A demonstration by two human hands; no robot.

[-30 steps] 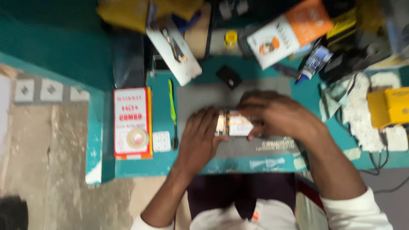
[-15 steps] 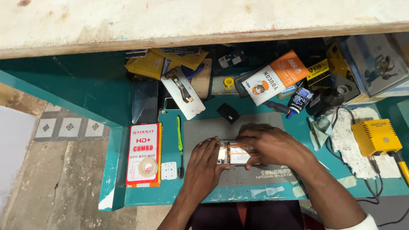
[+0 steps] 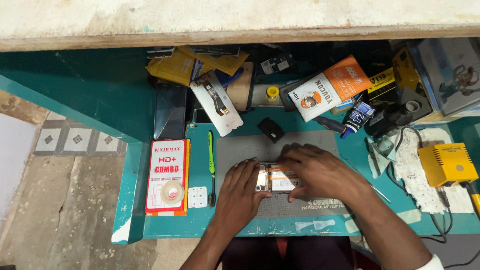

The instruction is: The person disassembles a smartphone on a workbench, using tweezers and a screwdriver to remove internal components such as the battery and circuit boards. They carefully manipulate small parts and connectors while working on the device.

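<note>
a: where is the opened phone point(image 3: 275, 177)?

b: it lies flat on the grey mat point(image 3: 300, 145), near the mat's front edge and about midway along it. the mat sits toward the front edge of the teal workbench point(image 3: 165, 227).

a: and the left hand point(image 3: 240, 192)?

b: palm down, fingers together and stretched forward, fingertips pressed on the phone's left end. it pins the phone rather than grips it.

a: the right hand point(image 3: 320, 172)?

b: it arches over the phone's right half, fingers curled down onto it. whether they pinch some small part under there, one cannot tell; the hand hides it.

a: what lies about them?

b: a green-handled tool point(image 3: 211, 160) lies along the mat's left edge. left of that is a red and white flat box point(image 3: 167, 175) with a roll of clear tape point(image 3: 172, 192) on it. a small black part point(image 3: 271, 129) rests just past the mat's back edge. a yellow box-shaped device point(image 3: 445, 164) stands near the bench's right edge, on a white cloth point(image 3: 425, 190).
</note>
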